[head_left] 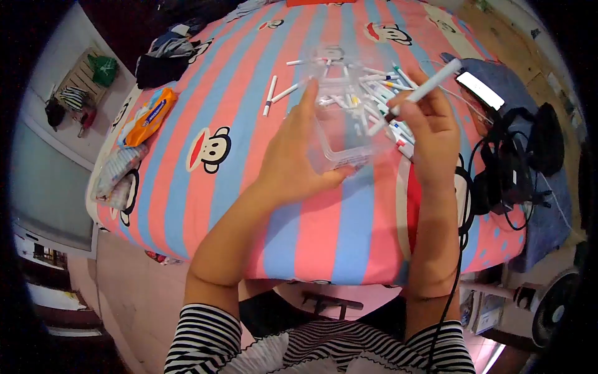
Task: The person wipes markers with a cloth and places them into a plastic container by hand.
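Observation:
My left hand [289, 153] is wrapped round a clear plastic box [330, 140], tilted above the striped bedspread [314, 230]. In my right hand [433, 140], a white marker pen [439, 80] is pinched between thumb and fingers, slanting up to the right beside the box. A scattered heap of marker pens [374, 93] with white barrels and coloured bands lies behind the box and partly shows through it. Left of the heap, a single marker [270, 95] rests on the bedspread. Whether any pens are inside the box I cannot tell.
On the right lie a lit phone [479, 90], black cables and a black adapter [512, 181] on blue cloth. An orange package [149, 118] and dark clothes [163, 65] are along the left edge. A fan [556, 310] stands at lower right.

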Tool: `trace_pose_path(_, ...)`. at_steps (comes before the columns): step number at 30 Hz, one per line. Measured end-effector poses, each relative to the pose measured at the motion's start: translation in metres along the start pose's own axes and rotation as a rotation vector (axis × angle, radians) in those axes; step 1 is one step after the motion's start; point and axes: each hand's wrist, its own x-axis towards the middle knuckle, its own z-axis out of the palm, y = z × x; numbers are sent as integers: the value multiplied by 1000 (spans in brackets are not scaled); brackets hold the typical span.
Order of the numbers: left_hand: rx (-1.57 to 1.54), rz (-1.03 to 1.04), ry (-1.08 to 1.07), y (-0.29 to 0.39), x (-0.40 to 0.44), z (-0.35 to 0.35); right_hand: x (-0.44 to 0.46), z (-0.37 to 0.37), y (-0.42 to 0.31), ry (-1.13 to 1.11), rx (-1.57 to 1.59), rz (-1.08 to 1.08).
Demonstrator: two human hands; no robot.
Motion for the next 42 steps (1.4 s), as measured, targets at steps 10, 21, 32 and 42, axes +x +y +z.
trace_pose_path(10, 21, 31, 94, -7, 2, -2, -6, 11, 5, -79, -236, 33)
trace_pose_path(21, 26, 29, 257, -26, 8, -4, 20, -28, 38, 82, -522, 155)
trace_pose_path(32, 67, -37, 251, -31, 10, 4, -2, 7, 67, -278, -1384, 134)
trace_pose_path(42, 3, -62, 224, -31, 9, 4, 4, -9, 54, -28, -975, 258)
